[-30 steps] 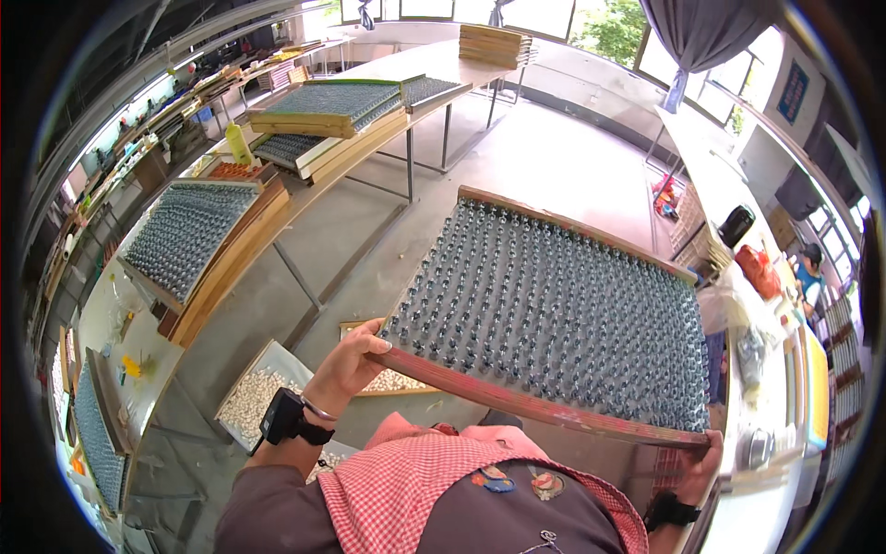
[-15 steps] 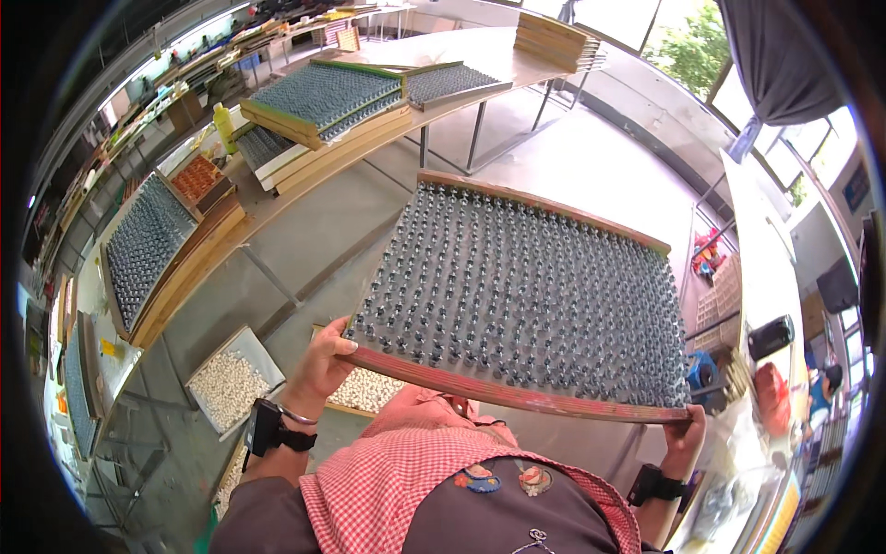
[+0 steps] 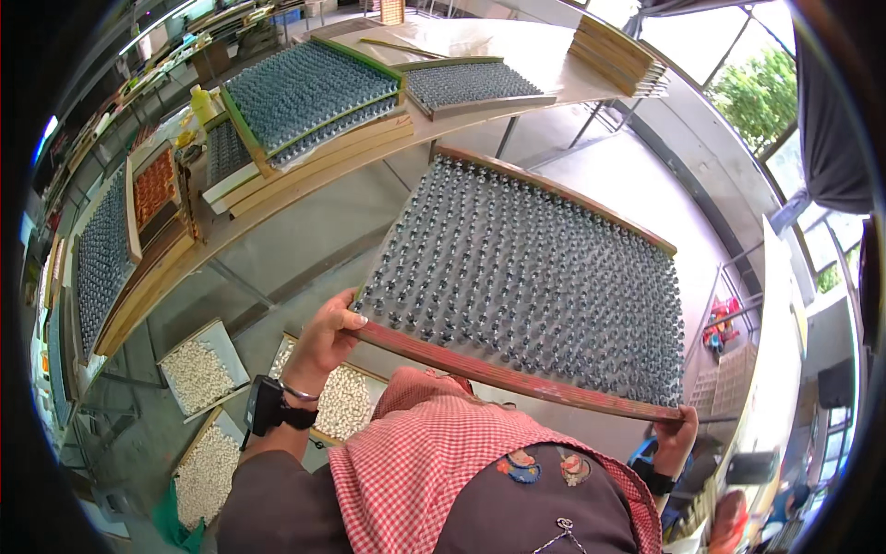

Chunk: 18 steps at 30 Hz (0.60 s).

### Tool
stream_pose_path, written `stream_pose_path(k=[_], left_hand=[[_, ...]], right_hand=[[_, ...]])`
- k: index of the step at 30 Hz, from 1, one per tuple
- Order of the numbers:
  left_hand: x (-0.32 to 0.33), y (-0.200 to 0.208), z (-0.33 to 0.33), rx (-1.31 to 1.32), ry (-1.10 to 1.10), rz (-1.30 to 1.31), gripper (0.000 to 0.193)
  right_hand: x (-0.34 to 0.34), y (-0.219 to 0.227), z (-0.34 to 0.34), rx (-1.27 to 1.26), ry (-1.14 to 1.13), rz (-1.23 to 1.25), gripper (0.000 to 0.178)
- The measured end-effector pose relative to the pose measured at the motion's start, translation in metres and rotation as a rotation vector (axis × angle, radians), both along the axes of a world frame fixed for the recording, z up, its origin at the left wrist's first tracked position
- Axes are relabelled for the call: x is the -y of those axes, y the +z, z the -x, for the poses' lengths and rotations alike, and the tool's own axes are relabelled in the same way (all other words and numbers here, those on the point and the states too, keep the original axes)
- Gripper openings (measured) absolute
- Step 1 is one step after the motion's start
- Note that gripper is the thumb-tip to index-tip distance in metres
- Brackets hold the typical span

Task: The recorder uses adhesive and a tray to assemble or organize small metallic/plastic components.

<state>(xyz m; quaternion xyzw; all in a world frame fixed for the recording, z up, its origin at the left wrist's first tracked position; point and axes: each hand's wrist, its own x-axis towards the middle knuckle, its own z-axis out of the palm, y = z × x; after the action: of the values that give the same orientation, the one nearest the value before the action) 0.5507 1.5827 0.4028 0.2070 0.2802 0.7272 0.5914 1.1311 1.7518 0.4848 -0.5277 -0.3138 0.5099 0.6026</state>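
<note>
I carry a wide, flat tray (image 3: 526, 277) in front of me, tilted and clear of the table. Neat rows of small, shiny dark pieces cover it, and wooden strips run along its far and near edges. My left hand (image 3: 325, 340) is closed on its near left corner, thumb on top. At the near right corner, my right hand (image 3: 676, 439) grips the reddish near strip, its fingers partly hidden by the tray.
A long table (image 3: 517, 39) curves ahead, bearing a green-rimmed tray stack (image 3: 309, 97), a grey tray (image 3: 471, 83), a yellow bottle (image 3: 201, 104), an orange-filled tray (image 3: 152, 189) and stacked wooden frames (image 3: 614, 55). Boxes of small white pieces (image 3: 198, 369) sit on the floor at left.
My view has come closer to the table, whose trays look larger. The tray stays in both hands, its left side slightly higher in view. More of the floor boxes shows.
</note>
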Motion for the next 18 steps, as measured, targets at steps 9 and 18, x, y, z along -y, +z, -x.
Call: stream_pose_path(k=[9,18], left_hand=[[-0.188,0.02,0.022,-0.021,0.04,0.022,0.058],[-0.372,-0.006,0.038,0.122,0.199,0.041,0.054]], right_hand=[[-0.214,0.012,0.032,-0.095,0.079,-0.042,0.011],[-0.5,0.018,0.103,0.028,0.326,-0.024,0.012]])
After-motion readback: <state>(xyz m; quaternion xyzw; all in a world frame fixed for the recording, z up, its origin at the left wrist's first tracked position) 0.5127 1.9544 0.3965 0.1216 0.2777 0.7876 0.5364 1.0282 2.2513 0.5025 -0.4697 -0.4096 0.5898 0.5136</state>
